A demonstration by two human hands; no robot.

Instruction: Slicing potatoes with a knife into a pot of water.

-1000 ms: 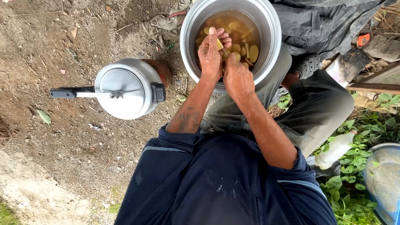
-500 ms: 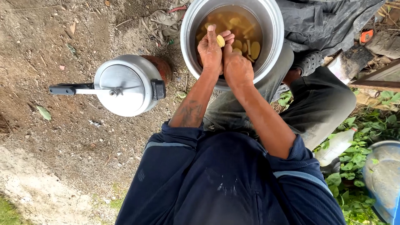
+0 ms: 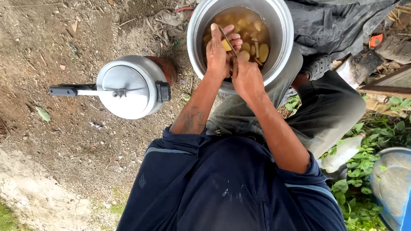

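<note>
1. A clear plastic bottle (image 3: 342, 152) with a pale whitish body lies tilted among green leaves (image 3: 359, 171), its only package-like neighbour.
2. No labels, signs or screens show anywhere around those leaves.

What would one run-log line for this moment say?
left hand: holds potato piece | right hand: knife cutting it | over pot of slices in water

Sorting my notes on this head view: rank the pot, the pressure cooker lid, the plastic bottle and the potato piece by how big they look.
1. pot
2. pressure cooker lid, somewhat smaller, though its distance from the camera may differ
3. plastic bottle
4. potato piece, held in the left hand
</note>
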